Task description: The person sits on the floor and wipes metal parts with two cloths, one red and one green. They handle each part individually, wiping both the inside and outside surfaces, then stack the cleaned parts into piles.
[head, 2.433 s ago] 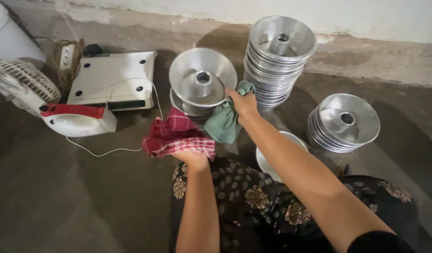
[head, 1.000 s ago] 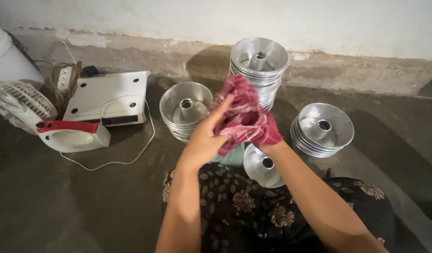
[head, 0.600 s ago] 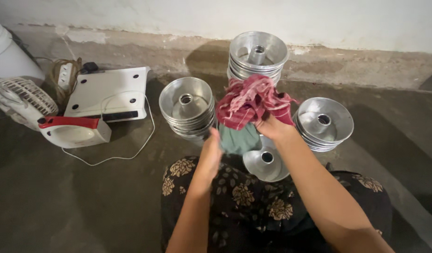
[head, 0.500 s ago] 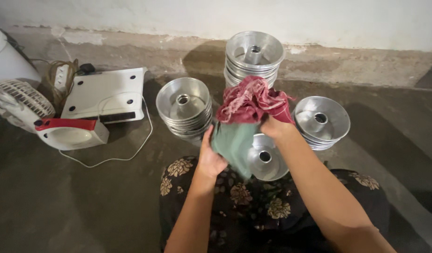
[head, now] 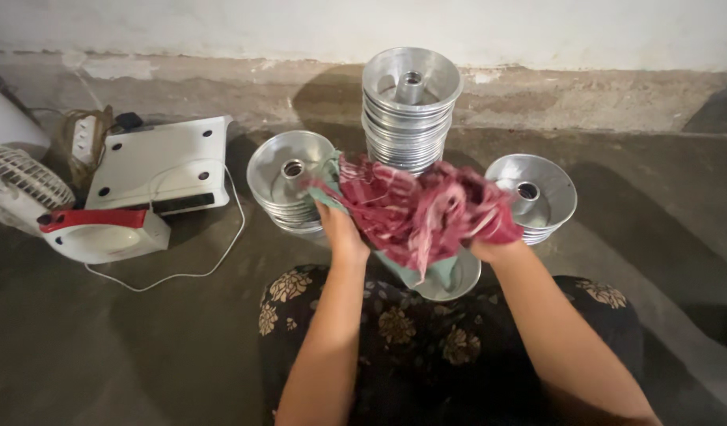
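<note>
Both of my hands hold a bundle of cloth in front of me: a red checked cloth (head: 423,209) bunched over a green one (head: 438,272). My left hand (head: 340,229) grips its left side, my right hand (head: 490,248) its right side. Under the cloth, on my lap, lies a single metal ring mould (head: 454,284), mostly hidden. Three stacks of the same shiny ring moulds stand on the floor beyond: a low stack (head: 281,177) by my left hand, a tall stack (head: 411,106) at the wall, a low stack (head: 541,197) by my right hand.
A white flat appliance (head: 162,162) with a white cord (head: 194,264) lies at the left, with a white and red device (head: 103,233) and a small white fan (head: 20,185) beside it. A power strip (head: 83,138) sits near the wall step (head: 616,99).
My hands lifted the red and green cloths off the floor near the left stack and gathered them over the mould on my lap. The bundle now spreads wider between both hands.
</note>
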